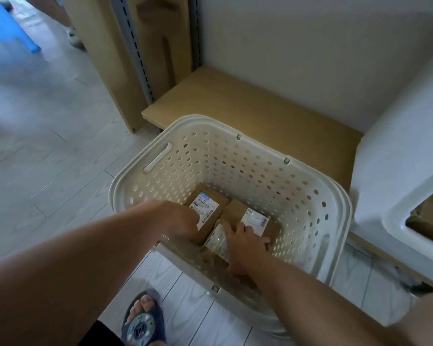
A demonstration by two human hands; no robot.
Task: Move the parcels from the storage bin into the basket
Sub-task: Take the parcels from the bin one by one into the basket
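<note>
A cream perforated basket (318, 193) stands on the floor below me, with three brown cardboard parcels in its bottom. My left hand (183, 218) reaches in from the left and curls its fingers over the near edge of the left parcel (210, 221), which carries a white label. My right hand (245, 243) lies over the right parcel (238, 208), gripping it from above with thumb and fingers spread across its width. A third parcel (218, 239) with a shiny label lies between the two hands. The white storage bin (398, 171) stands at the right, with brown parcels just visible through its opening.
A low wooden shelf board (248, 106) runs behind the basket against a white wall. Wooden panels and a metal upright (133, 58) stand at the back left. A blue plastic stool (8, 28) is far left on the tiled floor. My sandalled foot (143, 318) is beside the basket's near edge.
</note>
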